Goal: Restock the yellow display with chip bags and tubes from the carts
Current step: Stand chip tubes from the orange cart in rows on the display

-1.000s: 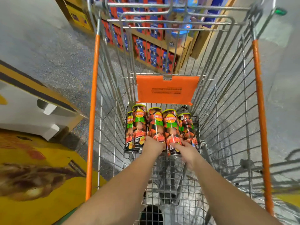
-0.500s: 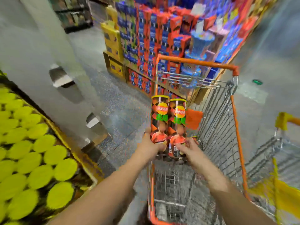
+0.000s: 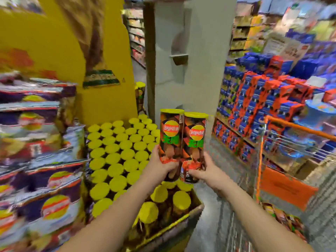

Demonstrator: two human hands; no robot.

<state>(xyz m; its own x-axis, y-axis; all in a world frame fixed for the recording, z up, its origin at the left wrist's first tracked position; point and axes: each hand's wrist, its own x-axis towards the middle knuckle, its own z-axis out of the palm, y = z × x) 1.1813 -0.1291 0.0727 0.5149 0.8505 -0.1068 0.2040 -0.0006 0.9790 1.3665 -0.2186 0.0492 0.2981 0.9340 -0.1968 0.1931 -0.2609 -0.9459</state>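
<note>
- Both hands grip one chip tube each at the lower end: left hand [image 3: 160, 163] curled round the base of the left tube [image 3: 171, 140], right hand [image 3: 203, 170] curled round the base of the right tube [image 3: 195, 146]
- tubes upright, long axis vertical, yellow lids on top, bases down in the palms; right tube sits a bit lower than the left
- the two tubes touch side by side, labels facing the camera
- label: red-and-yellow round Lay's logo with some characters too blurred to read, green characters below it, orange-black diamond pattern, food picture near the base
- held in the air over the near right corner of the yellow display [image 3: 169, 226], above the standing tubes [image 3: 118, 151] already packed there, yellow lids up in tight rows
- a few tubes at the near edge of the bin sit looser, with gaps showing
- chip bags [image 3: 40, 179] stacked left of the tube rows, purple with a round logo, motion-blurred, text unreadable
- yellow backboard [image 3: 60, 42] rises behind the display with a blurred printed figure
- grey pillar [image 3: 189, 60] behind the held tubes
- orange-framed wire cart [image 3: 283, 179] at right, just beside the right forearm
- blue and red boxes [image 3: 260, 106] stacked on a shelf beyond the cart, print unreadable
</note>
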